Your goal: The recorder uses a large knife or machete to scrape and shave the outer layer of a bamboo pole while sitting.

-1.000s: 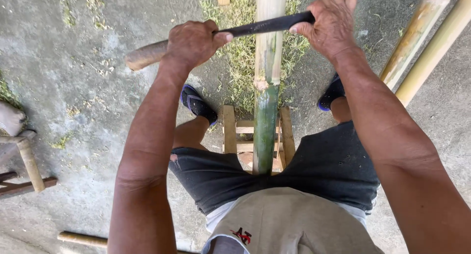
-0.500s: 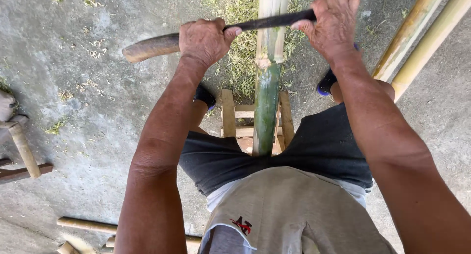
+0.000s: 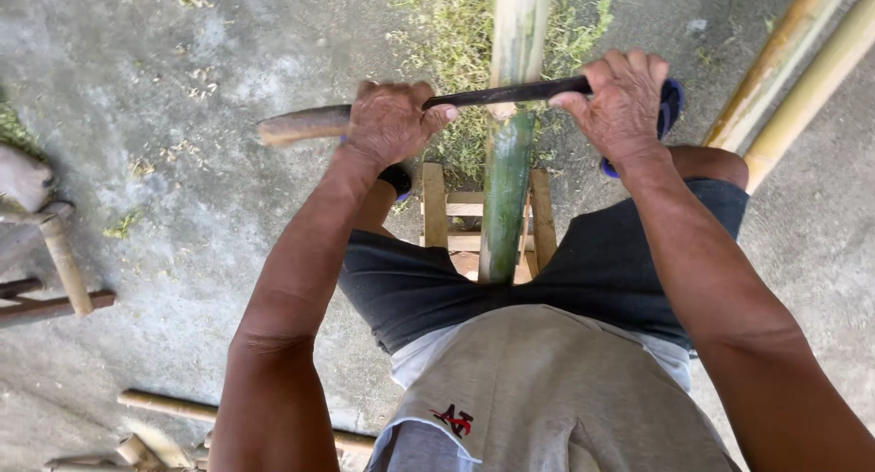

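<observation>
A bamboo pole [image 3: 507, 185] ran up the middle of the view from between the person's knees, green along its near stretch and pale, stripped, beyond. Across it lay a long dark blade [image 3: 510, 93], resting on the pole right where green met pale. The left hand [image 3: 392, 123] was clenched shut around the blade's wooden handle [image 3: 301, 125], which stuck out to the left of the pole. The right hand [image 3: 622, 103] was closed over the blade's far end, just right of the pole — fingers curled down over the metal. Under the pole stood a small wooden frame [image 3: 436, 205], its rails showing on either side of the green part. Pale-green shavings [image 3: 456, 35] were scattered on the concrete around the pole's upper stretch. Well to the right of the pole two more bamboo poles [image 3: 802, 53] lay slanting side by side — and far to its left some short wooden sticks [image 3: 64, 262].
</observation>
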